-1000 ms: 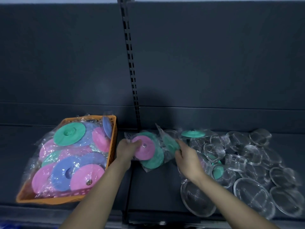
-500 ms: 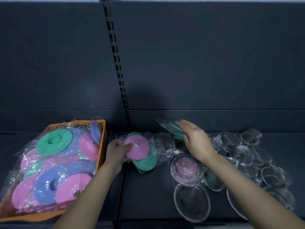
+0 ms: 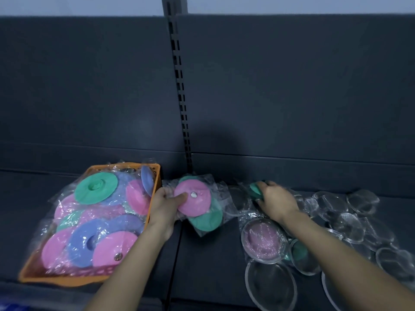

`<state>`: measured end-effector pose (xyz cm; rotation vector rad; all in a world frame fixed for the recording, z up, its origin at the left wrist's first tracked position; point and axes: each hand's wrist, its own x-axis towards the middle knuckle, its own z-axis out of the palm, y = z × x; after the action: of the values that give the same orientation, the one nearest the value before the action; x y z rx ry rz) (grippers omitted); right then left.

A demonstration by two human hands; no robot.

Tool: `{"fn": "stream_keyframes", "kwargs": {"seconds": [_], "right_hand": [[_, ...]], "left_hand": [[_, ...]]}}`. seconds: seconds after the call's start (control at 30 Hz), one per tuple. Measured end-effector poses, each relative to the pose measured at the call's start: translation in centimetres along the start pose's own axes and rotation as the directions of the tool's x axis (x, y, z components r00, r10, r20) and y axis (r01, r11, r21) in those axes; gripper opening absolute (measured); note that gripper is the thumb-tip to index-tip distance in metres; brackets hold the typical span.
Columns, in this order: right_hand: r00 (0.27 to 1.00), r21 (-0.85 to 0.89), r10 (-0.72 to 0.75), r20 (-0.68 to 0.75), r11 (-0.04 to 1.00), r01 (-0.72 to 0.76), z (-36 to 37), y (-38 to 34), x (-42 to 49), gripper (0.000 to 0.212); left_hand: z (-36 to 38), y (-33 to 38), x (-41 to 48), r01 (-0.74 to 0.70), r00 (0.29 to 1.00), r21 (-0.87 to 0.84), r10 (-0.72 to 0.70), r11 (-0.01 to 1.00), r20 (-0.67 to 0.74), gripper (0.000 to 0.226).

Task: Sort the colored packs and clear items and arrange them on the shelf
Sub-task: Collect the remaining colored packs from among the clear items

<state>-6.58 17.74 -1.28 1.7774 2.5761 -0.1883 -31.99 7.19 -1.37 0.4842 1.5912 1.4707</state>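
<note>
My left hand grips a small stack of bagged discs, with a pink disc pack on top and a green one under it, just right of the orange basket. The basket holds several pink, blue and green disc packs. My right hand is closed over a green disc pack at the back of a heap of clear mesh strainers. One strainer near the front shows pink through its mesh.
All of this lies on a dark grey shelf with a dark back panel. A slotted upright runs down the panel between the two bays. The shelf's front edge lies near the bottom of the frame.
My right hand has come down from a raised, open-fingered pose and closed over the green pack among the strainers. My left hand keeps its hold on the pink and green stack.
</note>
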Motion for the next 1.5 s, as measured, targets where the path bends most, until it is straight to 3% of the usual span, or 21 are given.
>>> {"fn": "stream_keyframes", "kwargs": {"seconds": [0.07, 0.23, 0.37, 0.5, 0.63, 0.8, 1.1, 1.23, 1.4, 1.5], "right_hand": [[0.998, 0.037, -0.015, -0.059, 0.999, 0.017, -0.5, -0.1, 0.1, 0.033], [0.950, 0.176, -0.058, -0.305, 0.978, 0.116, -2.8, -2.8, 0.3, 0.031], [0.871, 0.436, 0.003, -0.491, 0.867, 0.243, -3.8, -3.6, -0.4, 0.023], [0.910, 0.796, 0.242, -0.337, 0.590, 0.137, -4.7, -4.8, -0.7, 0.015], [0.941, 0.959, 0.291, -0.171, 0.267, 0.092, -5.3, -7.3, -1.2, 0.011], [0.965, 0.977, 0.203, -0.165, 0.168, 0.131, -5.5, -12.0, -2.0, 0.011], [0.964, 0.933, 0.024, -0.266, 0.259, 0.251, -5.6, -20.9, -2.2, 0.015], [0.913, 0.831, -0.058, -0.405, 0.393, 0.393, -4.5, -23.9, -2.3, 0.021], [0.857, 0.741, -0.164, -0.489, 0.440, 0.507, -2.5, -26.0, -3.0, 0.031], [0.889, 0.702, -0.263, -0.376, 0.545, 0.458, -1.2, -26.5, -3.0, 0.041]], "left_hand": [[-0.1, 0.7, -0.3, -0.010, 1.000, -0.011, 0.010, 1.000, 0.006, 0.022], [-2.1, 3.4, -1.3, -0.115, 0.993, -0.034, 0.114, 0.993, -0.023, 0.021], [-1.6, 3.6, -1.8, -0.138, 0.990, -0.004, 0.138, 0.990, -0.010, 0.021], [-1.6, 4.3, -2.0, -0.180, 0.983, 0.018, 0.181, 0.983, -0.016, 0.024], [-3.1, 5.9, -2.6, -0.226, 0.973, -0.032, 0.225, 0.974, -0.044, 0.022], [-6.4, 7.7, -3.4, -0.300, 0.947, -0.040, 0.292, 0.953, -0.130, 0.023], [-14.8, 8.6, -3.3, -0.368, 0.898, 0.027, 0.363, 0.930, -0.249, 0.030], [-17.5, 8.1, -2.8, -0.335, 0.893, 0.058, 0.336, 0.940, -0.298, 0.038], [-19.7, 6.5, -2.3, -0.310, 0.858, 0.361, 0.422, 0.880, -0.291, 0.062], [-20.1, 5.8, -1.9, -0.247, 0.846, 0.577, 0.463, 0.779, -0.264, 0.076]]}}
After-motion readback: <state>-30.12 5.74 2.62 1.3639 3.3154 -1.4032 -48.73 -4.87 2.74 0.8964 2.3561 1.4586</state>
